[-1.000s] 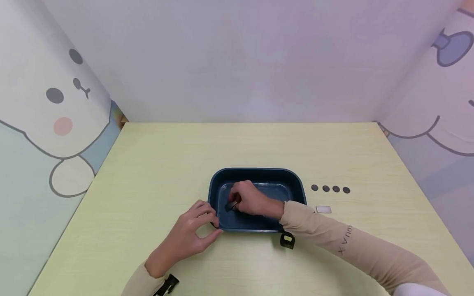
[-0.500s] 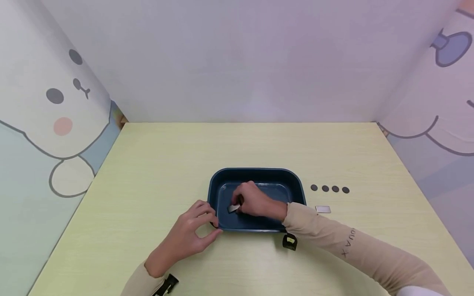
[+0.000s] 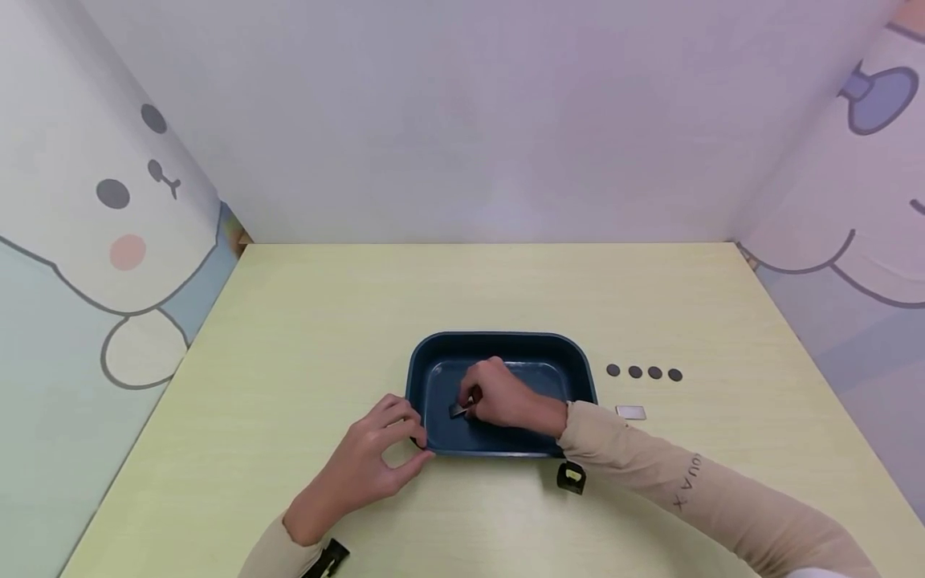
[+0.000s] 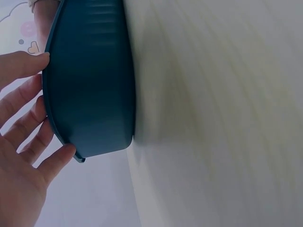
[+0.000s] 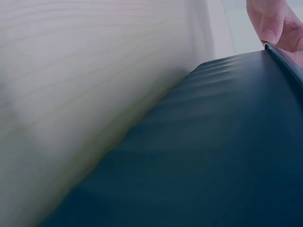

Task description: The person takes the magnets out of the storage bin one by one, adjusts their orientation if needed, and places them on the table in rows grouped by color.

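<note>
A dark blue rectangular basin (image 3: 499,343) with rounded corners stands on the table. My left hand (image 3: 372,453) holds its near left corner, thumb at the front rim and fingers at the left side. In the left wrist view, several fingertips meet the rim of the basin's wall (image 4: 94,85). Inside the basin, my right hand (image 3: 499,395) pinches a small flat shiny rectangular plate (image 3: 457,411) low over the floor; part of it is hidden by the fingers. The right wrist view shows only the basin's outer wall (image 5: 208,146) and the left hand (image 5: 274,23) beyond.
Right of the basin, several small dark discs (image 3: 634,372) lie in a row on the pale wooden table (image 3: 332,321). A silvery rectangular plate (image 3: 631,413) lies in front of them. White partitions with cartoon figures stand at the back and sides.
My right hand has shifted slightly right inside the basin with the plate, which has turned from dark to silvery and back to dark. My left hand keeps its place.
</note>
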A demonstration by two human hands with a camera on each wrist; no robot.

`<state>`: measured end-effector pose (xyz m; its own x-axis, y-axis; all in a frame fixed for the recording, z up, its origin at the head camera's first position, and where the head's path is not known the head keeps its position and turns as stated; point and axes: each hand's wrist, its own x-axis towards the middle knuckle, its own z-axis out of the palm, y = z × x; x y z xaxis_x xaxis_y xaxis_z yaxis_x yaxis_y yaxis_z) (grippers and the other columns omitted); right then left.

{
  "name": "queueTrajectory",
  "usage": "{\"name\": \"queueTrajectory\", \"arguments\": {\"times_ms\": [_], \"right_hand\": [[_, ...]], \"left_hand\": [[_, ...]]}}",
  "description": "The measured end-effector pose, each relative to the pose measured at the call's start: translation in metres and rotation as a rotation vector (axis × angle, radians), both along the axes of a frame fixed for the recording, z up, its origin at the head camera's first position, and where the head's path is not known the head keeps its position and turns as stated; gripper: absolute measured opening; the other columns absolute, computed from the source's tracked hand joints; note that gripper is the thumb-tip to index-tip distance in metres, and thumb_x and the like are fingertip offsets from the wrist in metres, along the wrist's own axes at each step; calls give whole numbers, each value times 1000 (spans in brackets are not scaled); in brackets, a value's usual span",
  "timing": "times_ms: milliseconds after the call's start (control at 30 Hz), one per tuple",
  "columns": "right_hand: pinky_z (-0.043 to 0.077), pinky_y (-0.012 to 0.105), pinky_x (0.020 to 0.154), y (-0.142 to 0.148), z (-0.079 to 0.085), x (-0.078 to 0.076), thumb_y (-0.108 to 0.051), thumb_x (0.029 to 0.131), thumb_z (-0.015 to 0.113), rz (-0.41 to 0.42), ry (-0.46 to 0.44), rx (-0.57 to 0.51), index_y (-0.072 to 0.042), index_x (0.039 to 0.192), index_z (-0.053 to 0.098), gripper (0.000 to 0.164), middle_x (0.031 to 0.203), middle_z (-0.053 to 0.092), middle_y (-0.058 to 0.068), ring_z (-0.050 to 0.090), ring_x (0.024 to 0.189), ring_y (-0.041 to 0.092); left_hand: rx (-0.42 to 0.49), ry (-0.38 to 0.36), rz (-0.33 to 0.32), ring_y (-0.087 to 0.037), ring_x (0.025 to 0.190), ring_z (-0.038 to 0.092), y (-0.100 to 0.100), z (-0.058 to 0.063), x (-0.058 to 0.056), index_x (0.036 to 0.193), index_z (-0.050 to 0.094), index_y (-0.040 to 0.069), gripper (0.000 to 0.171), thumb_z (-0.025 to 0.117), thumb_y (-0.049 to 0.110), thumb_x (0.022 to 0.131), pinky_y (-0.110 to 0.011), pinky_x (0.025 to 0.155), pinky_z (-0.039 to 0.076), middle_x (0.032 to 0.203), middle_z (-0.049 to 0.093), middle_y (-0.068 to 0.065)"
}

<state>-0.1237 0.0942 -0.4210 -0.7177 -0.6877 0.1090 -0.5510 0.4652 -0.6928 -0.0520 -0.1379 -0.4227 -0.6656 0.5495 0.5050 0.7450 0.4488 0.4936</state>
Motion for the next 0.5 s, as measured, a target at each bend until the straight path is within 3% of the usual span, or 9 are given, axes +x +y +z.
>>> {"name": "queueTrajectory", "arguments": {"times_ms": [233, 500], "right_hand": [[47, 20, 58, 6, 2, 4, 3, 73, 77, -63, 32, -79, -4, 76, 73, 9, 74, 65, 2, 57, 63, 8], [49, 22, 57, 15, 11, 9, 0, 73, 78, -118, 4, -168, -5, 77, 73, 8, 75, 64, 0, 57, 63, 8]], "left_hand": [[-1, -12, 6, -10, 91, 49, 0, 0, 1, 79, 62, 21, 16, 77, 18, 76, -19, 78, 44, 89, 55, 10], [0, -5, 7, -10, 91, 49, 0, -1, 1, 80, 62, 21, 16, 77, 18, 76, -19, 78, 44, 89, 55, 10]]}}
